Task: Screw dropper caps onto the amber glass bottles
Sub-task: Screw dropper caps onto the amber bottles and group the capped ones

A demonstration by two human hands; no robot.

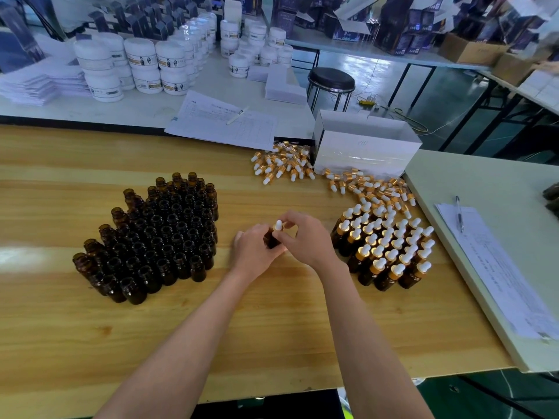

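My left hand [255, 249] grips a small amber bottle [271, 239] standing on the wooden table [272, 322]. My right hand [305, 237] pinches the gold-and-white dropper cap [278, 225] sitting on that bottle's neck. To the left stands a dense block of several open amber bottles [154, 237]. On the right stands a group of several capped bottles [390, 246]. Loose dropper caps [284, 163] lie in a heap at the back, and more loose caps [375, 186] trail toward the capped group.
A white cardboard box [366, 146] sits behind the caps. Papers with a pen [223, 119] lie on the far table beside stacked white jars [145, 62]. A white table [496, 237] adjoins at right, carrying a form and pen [459, 214]. A black stool [331, 83] stands beyond.
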